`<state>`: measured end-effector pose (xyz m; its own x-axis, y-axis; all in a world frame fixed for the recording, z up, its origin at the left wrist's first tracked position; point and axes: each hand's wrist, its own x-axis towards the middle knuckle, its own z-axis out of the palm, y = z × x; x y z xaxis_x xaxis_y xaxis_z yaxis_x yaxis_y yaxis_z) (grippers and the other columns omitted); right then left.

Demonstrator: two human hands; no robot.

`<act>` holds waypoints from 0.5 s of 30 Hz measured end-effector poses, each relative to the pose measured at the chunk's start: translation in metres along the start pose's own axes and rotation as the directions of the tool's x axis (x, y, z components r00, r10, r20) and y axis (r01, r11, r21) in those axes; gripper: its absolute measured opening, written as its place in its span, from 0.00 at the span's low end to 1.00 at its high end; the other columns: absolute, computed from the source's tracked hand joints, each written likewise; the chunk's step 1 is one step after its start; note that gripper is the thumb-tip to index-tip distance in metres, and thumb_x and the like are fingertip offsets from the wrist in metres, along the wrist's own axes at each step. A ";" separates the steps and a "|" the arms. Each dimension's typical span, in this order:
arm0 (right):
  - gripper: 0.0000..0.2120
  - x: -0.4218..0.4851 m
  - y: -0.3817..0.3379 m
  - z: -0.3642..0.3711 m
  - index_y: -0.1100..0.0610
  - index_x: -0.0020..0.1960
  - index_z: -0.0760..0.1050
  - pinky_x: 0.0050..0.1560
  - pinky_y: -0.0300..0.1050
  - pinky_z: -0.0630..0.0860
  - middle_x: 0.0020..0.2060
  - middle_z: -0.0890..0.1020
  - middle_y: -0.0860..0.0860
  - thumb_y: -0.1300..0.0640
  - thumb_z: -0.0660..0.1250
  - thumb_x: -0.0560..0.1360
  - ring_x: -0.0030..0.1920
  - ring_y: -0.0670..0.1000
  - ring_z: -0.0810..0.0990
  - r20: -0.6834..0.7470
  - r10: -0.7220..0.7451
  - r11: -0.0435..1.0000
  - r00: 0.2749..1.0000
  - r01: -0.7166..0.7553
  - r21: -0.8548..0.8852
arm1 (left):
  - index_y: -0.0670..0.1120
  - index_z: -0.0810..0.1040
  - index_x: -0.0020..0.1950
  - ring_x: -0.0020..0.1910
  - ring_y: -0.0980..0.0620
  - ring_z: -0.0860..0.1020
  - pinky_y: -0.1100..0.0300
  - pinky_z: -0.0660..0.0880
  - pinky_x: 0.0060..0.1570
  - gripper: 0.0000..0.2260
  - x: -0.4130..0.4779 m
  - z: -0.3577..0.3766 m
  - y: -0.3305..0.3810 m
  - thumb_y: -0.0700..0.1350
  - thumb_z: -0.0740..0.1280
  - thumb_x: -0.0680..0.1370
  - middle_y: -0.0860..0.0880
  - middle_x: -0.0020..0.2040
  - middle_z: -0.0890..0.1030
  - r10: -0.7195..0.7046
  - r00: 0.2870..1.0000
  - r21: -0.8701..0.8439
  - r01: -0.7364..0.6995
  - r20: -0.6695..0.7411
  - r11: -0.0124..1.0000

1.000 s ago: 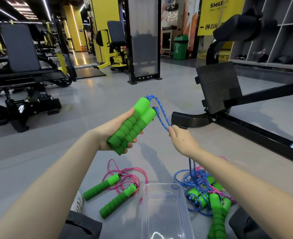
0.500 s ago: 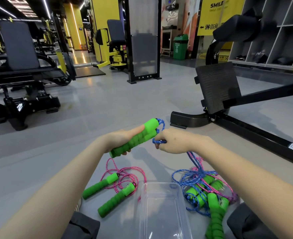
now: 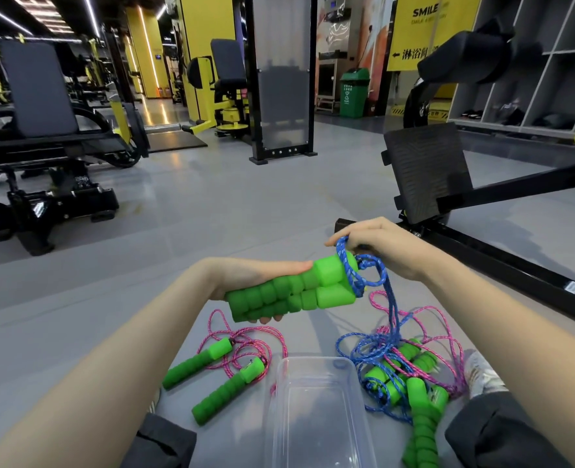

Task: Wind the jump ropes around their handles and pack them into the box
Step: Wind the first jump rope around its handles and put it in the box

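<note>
Grey gym flooring is stretching out under the seated person. Left hand is gripping two green foam handles side by side, fingers curled underneath them. Right hand is pinching the blue rope just beyond the handle tips, fingers closed on it. Below the fingers, a clear plastic box is sitting between a pink rope and a tangled pile.
</note>
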<state>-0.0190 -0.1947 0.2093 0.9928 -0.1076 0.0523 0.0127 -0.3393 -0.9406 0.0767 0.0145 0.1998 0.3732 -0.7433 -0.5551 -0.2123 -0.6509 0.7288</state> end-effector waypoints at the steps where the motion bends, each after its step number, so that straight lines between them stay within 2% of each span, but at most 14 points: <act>1: 0.19 -0.001 0.002 -0.002 0.53 0.40 0.84 0.38 0.41 0.69 0.35 0.80 0.54 0.68 0.57 0.73 0.36 0.50 0.75 0.031 0.036 0.995 0.999 -0.039 0.090 | 0.45 0.79 0.46 0.30 0.51 0.75 0.63 0.72 0.31 0.31 -0.002 0.001 0.002 0.72 0.56 0.71 0.46 0.36 0.78 0.015 1.000 -0.034 -0.014 0.020 0.999; 4: 0.16 -0.006 0.012 -0.003 0.56 0.48 0.79 0.38 0.39 0.79 0.40 0.84 0.51 0.64 0.53 0.79 0.39 0.47 0.83 0.132 0.092 0.909 0.987 -0.138 0.394 | 0.45 0.77 0.42 0.28 0.50 0.74 0.61 0.69 0.31 0.29 -0.006 0.004 0.009 0.70 0.54 0.71 0.46 0.34 0.77 0.058 0.995 -0.136 -0.047 0.083 0.990; 6: 0.13 -0.006 0.019 0.004 0.55 0.45 0.78 0.34 0.40 0.77 0.34 0.83 0.49 0.63 0.56 0.78 0.34 0.49 0.81 0.128 0.073 0.873 0.989 -0.125 0.471 | 0.44 0.78 0.46 0.28 0.49 0.73 0.60 0.69 0.31 0.31 -0.004 0.005 0.013 0.71 0.55 0.71 0.45 0.34 0.77 0.111 0.987 -0.219 -0.083 0.117 0.972; 7: 0.14 -0.004 0.023 0.009 0.53 0.41 0.79 0.32 0.41 0.70 0.29 0.80 0.49 0.64 0.57 0.77 0.29 0.49 0.75 0.122 0.055 0.884 0.991 -0.105 0.456 | 0.44 0.77 0.50 0.28 0.48 0.73 0.60 0.69 0.31 0.32 -0.002 0.005 0.013 0.71 0.55 0.71 0.45 0.34 0.77 0.141 0.984 -0.256 -0.109 0.111 0.961; 9: 0.24 0.000 0.025 0.019 0.49 0.32 0.76 0.31 0.40 0.58 0.22 0.69 0.49 0.67 0.53 0.79 0.25 0.46 0.61 0.120 0.016 0.944 0.993 -0.055 0.325 | 0.44 0.76 0.55 0.28 0.49 0.73 0.60 0.69 0.30 0.33 0.002 0.005 0.013 0.71 0.55 0.71 0.45 0.33 0.77 0.172 0.983 -0.303 -0.147 0.060 0.942; 10: 0.26 0.000 0.025 0.023 0.49 0.30 0.75 0.30 0.40 0.57 0.21 0.65 0.50 0.67 0.50 0.79 0.24 0.46 0.57 0.124 0.003 0.971 0.992 -0.033 0.237 | 0.44 0.76 0.56 0.27 0.49 0.73 0.61 0.69 0.30 0.34 0.003 0.004 0.013 0.72 0.55 0.70 0.46 0.33 0.77 0.174 0.984 -0.317 -0.156 0.029 0.935; 12: 0.23 0.001 0.023 0.026 0.52 0.31 0.72 0.28 0.40 0.60 0.21 0.63 0.54 0.67 0.50 0.78 0.23 0.47 0.56 0.114 -0.001 0.994 0.993 -0.011 0.111 | 0.45 0.77 0.55 0.28 0.49 0.74 0.61 0.70 0.30 0.34 0.004 0.003 0.011 0.71 0.54 0.69 0.46 0.33 0.77 0.178 0.984 -0.338 -0.176 -0.024 0.925; 15: 0.13 -0.001 0.023 0.022 0.56 0.41 0.72 0.27 0.41 0.64 0.22 0.66 0.53 0.61 0.54 0.81 0.21 0.47 0.58 0.104 0.055 0.998 0.993 -0.053 -0.022 | 0.45 0.77 0.54 0.28 0.49 0.73 0.61 0.70 0.30 0.33 0.003 -0.004 0.004 0.71 0.53 0.71 0.46 0.33 0.76 0.183 0.974 -0.361 -0.219 -0.132 0.906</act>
<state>-0.0170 -0.1815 0.1800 0.9990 -0.0287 -0.0346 -0.0426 -0.3541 -0.9343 0.0806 0.0102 0.2027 0.4439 -0.8229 -0.3546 0.0521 -0.3714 0.9270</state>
